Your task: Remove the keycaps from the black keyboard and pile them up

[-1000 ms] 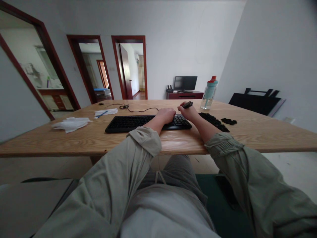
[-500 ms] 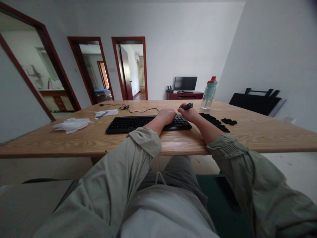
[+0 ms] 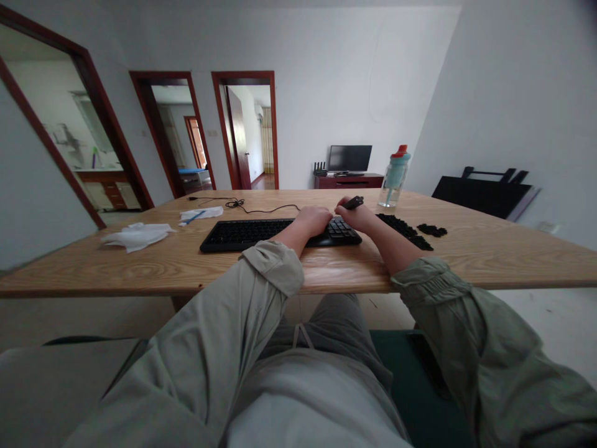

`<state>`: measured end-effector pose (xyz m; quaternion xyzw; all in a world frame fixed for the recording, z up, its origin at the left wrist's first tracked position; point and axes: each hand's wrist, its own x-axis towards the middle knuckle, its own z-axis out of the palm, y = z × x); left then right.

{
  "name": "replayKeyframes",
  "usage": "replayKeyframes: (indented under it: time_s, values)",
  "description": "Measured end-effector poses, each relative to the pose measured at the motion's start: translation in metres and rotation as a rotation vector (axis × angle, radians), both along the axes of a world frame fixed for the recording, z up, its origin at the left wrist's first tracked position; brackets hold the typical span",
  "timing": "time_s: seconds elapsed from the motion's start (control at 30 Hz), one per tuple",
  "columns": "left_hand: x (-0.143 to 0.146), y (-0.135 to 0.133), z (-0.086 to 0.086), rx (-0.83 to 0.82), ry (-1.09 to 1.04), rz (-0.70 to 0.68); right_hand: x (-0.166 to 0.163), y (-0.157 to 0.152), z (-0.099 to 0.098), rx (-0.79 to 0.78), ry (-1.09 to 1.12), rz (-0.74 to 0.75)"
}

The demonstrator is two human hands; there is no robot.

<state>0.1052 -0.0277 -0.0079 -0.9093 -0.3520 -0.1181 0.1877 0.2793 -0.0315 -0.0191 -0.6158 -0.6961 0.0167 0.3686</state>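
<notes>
A black keyboard (image 3: 252,233) lies on the wooden table (image 3: 153,264). My left hand (image 3: 313,219) rests curled on its right part, fingers bent onto the keys. Just to the right, my right hand (image 3: 358,214) is closed round a small dark tool (image 3: 353,202) that sticks up from the fist, held over the keyboard's right end. Loose black keycaps (image 3: 405,229) lie in rows to the right of that hand, with a smaller heap (image 3: 431,230) further right.
A teal water bottle with a red cap (image 3: 394,177) stands behind the keycaps. White tissues (image 3: 135,236) and a wrapper (image 3: 199,214) lie at the left, with the keyboard's cable (image 3: 242,203) coiled behind. A folded black table (image 3: 482,191) leans on the right wall.
The view has shifted very slightly. Both hands stay in the same place on the keyboard, the right one still round the tool.
</notes>
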Motion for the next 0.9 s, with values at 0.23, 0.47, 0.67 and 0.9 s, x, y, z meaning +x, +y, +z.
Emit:
replayKeyframes:
  time_s: [0.23,0.47,0.67,0.9]
  values:
    - [0.0,0.0,-0.0004,-0.002,-0.001,0.022,-0.0019,-0.002,0.0015,0.003,0.007,-0.021]
    - [0.0008,0.0018,-0.0031,-0.024,-0.035,0.041,-0.0011,0.002,0.0,0.047,0.079,-0.001]
    - [0.0016,-0.0005,-0.0029,-0.071,-0.077,0.079,-0.0022,-0.0008,0.0,0.027,0.236,0.064]
    - [0.0014,0.0031,-0.0061,-0.067,-0.071,0.083,-0.0024,-0.002,-0.001,0.011,0.253,0.059]
